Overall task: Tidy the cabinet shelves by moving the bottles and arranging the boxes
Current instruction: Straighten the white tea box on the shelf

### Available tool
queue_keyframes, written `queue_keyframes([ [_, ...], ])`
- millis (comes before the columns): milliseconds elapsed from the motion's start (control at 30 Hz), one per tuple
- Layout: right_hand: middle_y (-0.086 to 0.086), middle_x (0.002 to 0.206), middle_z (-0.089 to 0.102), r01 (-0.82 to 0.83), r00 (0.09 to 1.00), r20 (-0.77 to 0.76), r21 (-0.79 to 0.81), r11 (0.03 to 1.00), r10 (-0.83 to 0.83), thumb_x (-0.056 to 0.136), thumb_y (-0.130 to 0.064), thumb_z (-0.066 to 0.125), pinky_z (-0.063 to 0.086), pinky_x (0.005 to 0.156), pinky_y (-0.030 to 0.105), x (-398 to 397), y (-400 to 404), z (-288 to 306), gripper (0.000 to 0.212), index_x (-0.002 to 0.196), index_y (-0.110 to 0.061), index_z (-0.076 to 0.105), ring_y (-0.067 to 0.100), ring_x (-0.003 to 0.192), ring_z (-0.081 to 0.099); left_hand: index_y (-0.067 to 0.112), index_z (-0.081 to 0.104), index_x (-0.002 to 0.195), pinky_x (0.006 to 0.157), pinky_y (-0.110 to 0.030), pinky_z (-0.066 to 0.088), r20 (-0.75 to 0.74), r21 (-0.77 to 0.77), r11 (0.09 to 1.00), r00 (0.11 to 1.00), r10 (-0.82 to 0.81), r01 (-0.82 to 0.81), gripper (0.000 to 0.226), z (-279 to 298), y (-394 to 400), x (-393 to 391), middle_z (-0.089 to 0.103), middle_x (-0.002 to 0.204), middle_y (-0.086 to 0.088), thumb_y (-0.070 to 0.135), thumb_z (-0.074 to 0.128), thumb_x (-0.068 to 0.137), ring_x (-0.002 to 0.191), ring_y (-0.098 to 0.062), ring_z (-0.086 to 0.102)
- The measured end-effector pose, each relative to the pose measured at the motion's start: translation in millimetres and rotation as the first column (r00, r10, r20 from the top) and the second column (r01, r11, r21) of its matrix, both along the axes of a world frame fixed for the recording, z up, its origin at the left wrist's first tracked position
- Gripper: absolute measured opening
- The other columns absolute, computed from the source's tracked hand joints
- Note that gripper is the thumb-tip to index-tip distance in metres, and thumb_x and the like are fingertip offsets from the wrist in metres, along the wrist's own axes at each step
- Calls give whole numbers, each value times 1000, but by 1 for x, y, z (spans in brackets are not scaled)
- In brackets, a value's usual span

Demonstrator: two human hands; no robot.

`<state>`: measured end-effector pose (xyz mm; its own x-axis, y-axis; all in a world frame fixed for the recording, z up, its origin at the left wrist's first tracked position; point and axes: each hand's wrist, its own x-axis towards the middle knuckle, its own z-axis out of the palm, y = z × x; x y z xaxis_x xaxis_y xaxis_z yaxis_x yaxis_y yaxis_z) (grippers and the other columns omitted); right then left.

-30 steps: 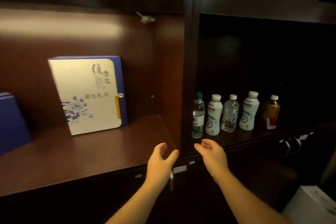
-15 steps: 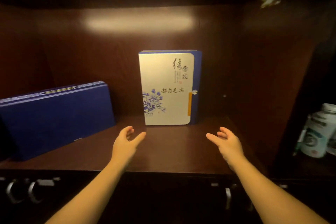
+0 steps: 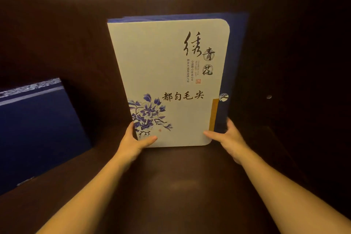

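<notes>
A tall white tea box [image 3: 167, 74] with blue flowers, black calligraphy and a blue spine stands upright on the dark wooden shelf [image 3: 180, 180], leaning toward the back wall. My left hand [image 3: 133, 141] grips its lower left corner, thumb across the front. My right hand [image 3: 229, 137] clasps the lower right corner, thumb on the front and fingers around the blue side. A dark blue box [image 3: 36, 131] lies on its long edge at the far left. No bottles are in view.
The cabinet's back wall and right side panel [image 3: 284, 81] close in the compartment. A small metal shelf pin [image 3: 268, 97] sits on the right panel. A light patch reflects on the wood above the box.
Both hands have reached forward from open in front of the shelf and closed on the white box's lower corners. The view has moved much closer to the box.
</notes>
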<state>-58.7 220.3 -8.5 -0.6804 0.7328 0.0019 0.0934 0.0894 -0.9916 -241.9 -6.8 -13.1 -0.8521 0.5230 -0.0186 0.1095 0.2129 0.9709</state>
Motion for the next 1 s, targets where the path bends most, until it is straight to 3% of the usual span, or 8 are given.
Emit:
queue_keyframes([
  [67, -18, 116, 59, -27, 999, -22, -19, 999, 27, 71, -14, 84, 45, 76, 15, -6, 4, -6, 87, 144, -26, 39, -1, 99, 57, 29, 41, 133, 104, -33, 40, 5, 37, 998, 999, -52, 52, 97, -4, 10, -7, 60, 123, 13, 39, 90, 50, 115, -9, 57],
  [167, -11, 118, 65, -48, 998, -49, -28, 998, 47, 70, -16, 86, 53, 84, 23, -11, 9, -14, 80, 139, -25, 48, 4, 105, 62, 27, 48, 128, 102, -36, 45, -2, 99, 994, 998, -56, 56, 90, -10, 16, -14, 67, 120, 7, 40, 90, 50, 109, -9, 63],
  [333, -9, 114, 68, -19, 995, -99, -51, 999, 13, 72, -16, 83, 52, 89, 28, -9, 4, -18, 66, 132, -22, 56, 8, 105, 64, 26, 48, 129, 98, -34, 47, 10, 133, 991, 999, -34, 33, 85, -11, 18, -9, 67, 119, 6, 38, 89, 55, 107, -10, 64],
  [600, -12, 108, 68, 19, 994, -108, -65, 998, -26, 74, -14, 82, 50, 77, 17, 45, -21, -13, 56, 125, -26, 58, 7, 103, 64, 22, 48, 129, 83, -18, 47, -22, 186, 981, 998, -59, 62, 73, -6, 1, 40, 66, 116, 9, 22, 84, 66, 104, -5, 63],
  [700, -19, 101, 65, 31, 995, -97, -44, 999, -36, 76, -13, 80, 49, 63, 9, 76, -41, -4, 53, 120, -29, 57, -4, 92, 61, 20, 49, 128, 76, -10, 47, -36, 218, 973, 997, -75, 81, 68, -4, -15, 71, 66, 114, 9, 16, 82, 69, 100, -2, 63],
  [1000, -14, 102, 64, 119, 991, -64, -15, 993, -120, 73, -19, 83, 45, 78, 20, 162, -106, -8, 61, 127, -21, 56, -1, 90, 58, 21, 49, 128, 78, -12, 47, 4, 271, 955, 991, -131, 125, 71, -6, -73, 154, 67, 115, 7, 15, 84, 66, 102, -4, 63],
])
